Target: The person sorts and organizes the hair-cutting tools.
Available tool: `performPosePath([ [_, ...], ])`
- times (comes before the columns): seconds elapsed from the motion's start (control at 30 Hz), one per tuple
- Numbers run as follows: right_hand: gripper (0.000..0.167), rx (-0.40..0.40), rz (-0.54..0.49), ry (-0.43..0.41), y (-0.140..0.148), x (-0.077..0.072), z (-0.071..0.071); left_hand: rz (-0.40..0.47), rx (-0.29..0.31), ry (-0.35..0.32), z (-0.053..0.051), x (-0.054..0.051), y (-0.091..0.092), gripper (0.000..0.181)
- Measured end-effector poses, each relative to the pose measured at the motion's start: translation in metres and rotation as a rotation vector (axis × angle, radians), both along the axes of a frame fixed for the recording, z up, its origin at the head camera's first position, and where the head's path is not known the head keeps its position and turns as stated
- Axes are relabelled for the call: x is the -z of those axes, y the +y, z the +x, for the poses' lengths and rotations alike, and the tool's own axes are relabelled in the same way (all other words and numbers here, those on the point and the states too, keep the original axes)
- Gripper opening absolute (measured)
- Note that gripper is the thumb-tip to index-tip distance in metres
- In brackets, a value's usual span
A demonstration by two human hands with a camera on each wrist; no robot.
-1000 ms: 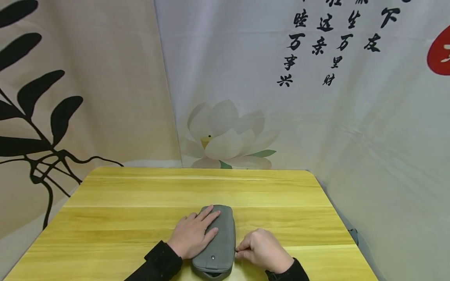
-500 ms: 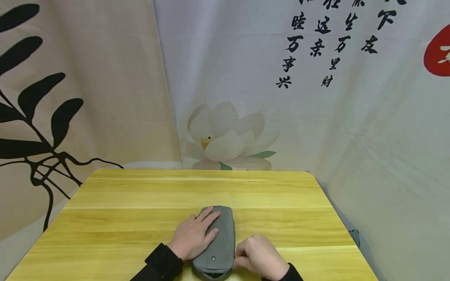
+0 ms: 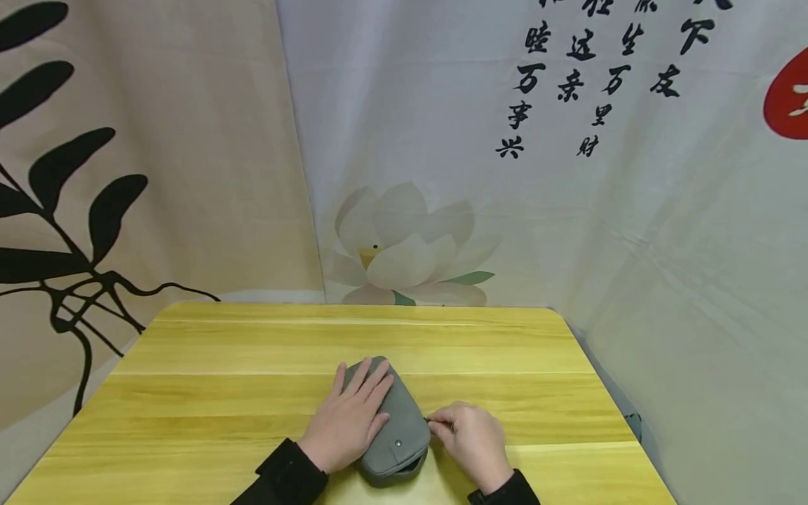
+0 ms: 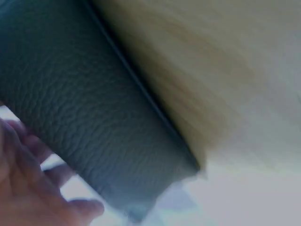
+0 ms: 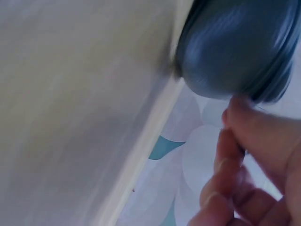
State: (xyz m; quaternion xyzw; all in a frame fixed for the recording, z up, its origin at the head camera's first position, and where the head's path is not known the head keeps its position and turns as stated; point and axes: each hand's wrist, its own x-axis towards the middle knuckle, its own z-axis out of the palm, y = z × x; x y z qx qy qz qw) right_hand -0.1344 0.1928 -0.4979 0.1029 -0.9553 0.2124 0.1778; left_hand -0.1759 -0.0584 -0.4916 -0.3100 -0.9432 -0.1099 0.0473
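Observation:
A grey leather-look zip pouch point(image 3: 404, 414) lies at a slant on the table, its near end pointing to the right. My left hand point(image 3: 346, 422) rests flat on its top with the fingers stretched towards the far end. At the pouch's right edge, my right hand point(image 3: 470, 438) pinches a small dark zipper pull point(image 3: 427, 419) between thumb and forefinger. A dark gap shows along the near end under the lid, beside a small metal stud point(image 3: 398, 443). Pebbled grain covers the pouch point(image 4: 94, 103) in the left wrist view. Its inside is hidden.
The pouch lies near the front of a yellow wood-grain table point(image 3: 252, 351). Behind it hangs a printed cloth backdrop point(image 3: 404, 140) with a lotus, dark leaves and writing. More cloth covers the right side.
The pouch has turned, its near end swinging right and its far end left. My left hand turned with it. My right hand, first at the near corner, has moved farther from me.

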Motion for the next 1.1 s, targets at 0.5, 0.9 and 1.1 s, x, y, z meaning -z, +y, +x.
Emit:
performPosePath([
  [0.5, 0.018, -0.093, -0.025, 0.019, 0.0, 0.001, 0.0, -0.152, 0.287, -0.238, -0.032, -0.029, -0.005, 0.147],
  [0.9, 0.017, -0.17, 0.005, 0.046, 0.007, 0.0, 0.0, -0.187, 0.234, -0.162, -0.028, -0.032, 0.003, 0.142],
  [1.1, 0.013, -0.19, 0.001, -0.014, 0.009, -0.005, 0.002, -0.181, 0.223, -0.139, -0.027, -0.03, 0.003, 0.14],
])
